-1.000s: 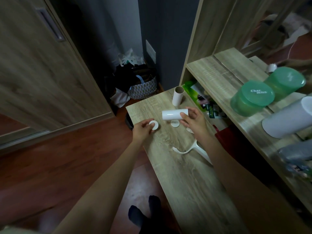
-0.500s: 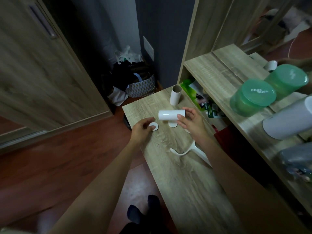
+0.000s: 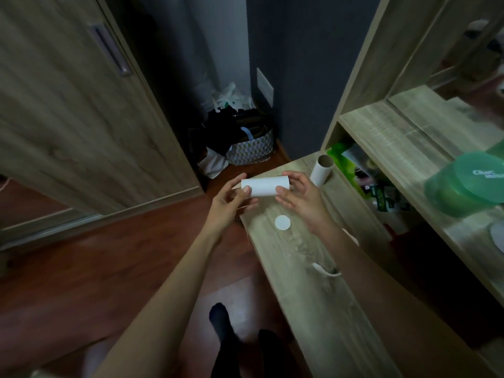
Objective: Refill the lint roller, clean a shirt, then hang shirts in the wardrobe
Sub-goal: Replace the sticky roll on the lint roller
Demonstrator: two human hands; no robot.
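Note:
Both hands hold a white lint refill roll (image 3: 266, 186) sideways above the far end of the wooden bench (image 3: 305, 268). My left hand (image 3: 231, 200) grips its left end; my right hand (image 3: 300, 197) grips its right end. Whether the left hand still has the small cap in it is hidden. A white round cap (image 3: 282, 222) lies flat on the bench below the roll. An empty cardboard core (image 3: 322, 170) stands upright at the bench's far corner. The white lint roller handle (image 3: 326, 271) lies on the bench, mostly hidden under my right forearm.
A wardrobe door (image 3: 68, 118) with a metal handle stands at left. A patterned basket (image 3: 252, 148) with dark clothes sits on the floor by the wall. Green lidded containers (image 3: 469, 184) rest on the shelf at right. My socked feet (image 3: 221, 320) stand on the wood floor.
My left hand left the bench and came up to the roll's left end. The roll rose higher. The view shifted right and down.

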